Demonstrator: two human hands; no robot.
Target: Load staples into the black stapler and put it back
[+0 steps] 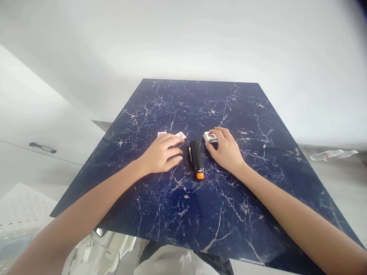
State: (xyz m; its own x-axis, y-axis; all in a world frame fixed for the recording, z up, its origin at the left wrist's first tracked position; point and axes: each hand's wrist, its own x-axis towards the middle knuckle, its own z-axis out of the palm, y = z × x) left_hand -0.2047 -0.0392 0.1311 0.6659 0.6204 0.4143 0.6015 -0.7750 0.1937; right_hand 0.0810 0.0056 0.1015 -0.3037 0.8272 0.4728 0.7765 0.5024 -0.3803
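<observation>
A black stapler (196, 158) with an orange end lies lengthwise on the dark blue marbled table (183, 103), between my two hands. Left of it, my left hand (164, 153) is palm down with its fingers apart. Just beyond those fingers are a small white-and-red box (181, 135) and another small white piece with red print (162, 133), both partly covered; whether my fingers touch them I cannot tell. On the other side of the stapler, my right hand (226, 147) has its thumb and fingers around a small white box with black print (210, 136).
A white perforated surface (25, 206) and a pale bin-like container (94, 252) stand below the table's left front edge. Beyond the right edge lies a clear plastic item (334, 154). On the left, a dark handle (43, 148) sits on a white front. A white wall rises behind.
</observation>
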